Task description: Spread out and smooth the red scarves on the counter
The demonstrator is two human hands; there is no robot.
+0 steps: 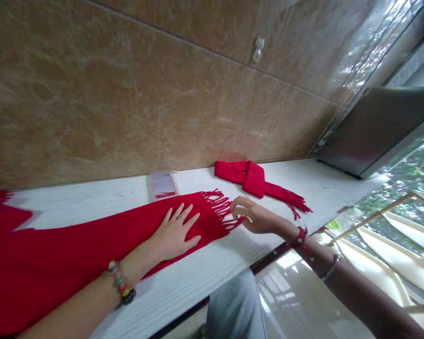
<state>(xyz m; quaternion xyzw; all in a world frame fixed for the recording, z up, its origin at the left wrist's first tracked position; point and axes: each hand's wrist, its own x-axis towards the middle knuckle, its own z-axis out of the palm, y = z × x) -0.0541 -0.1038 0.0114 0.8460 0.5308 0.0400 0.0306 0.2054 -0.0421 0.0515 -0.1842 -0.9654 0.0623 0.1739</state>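
A long red scarf (88, 249) lies spread along the white wood-grain tabletop, with its fringed end to the right. My left hand (176, 235) rests flat on the scarf close to that end, fingers spread. At the fringe, my right hand (256, 214) has its fingers curled, with the thumb and fingertips closed on some of the tassels. Farther back lies a second red scarf (255, 179), looped into a knot, its tassels pointing right.
Against the brown marbled wall (127, 108) is a small blurred rectangular item (162, 184). A dark grey box-like object (378, 127) stands at the table's far right end. Beyond the front edge are a cream slatted rack (378, 252) and a denim-clad leg (236, 306).
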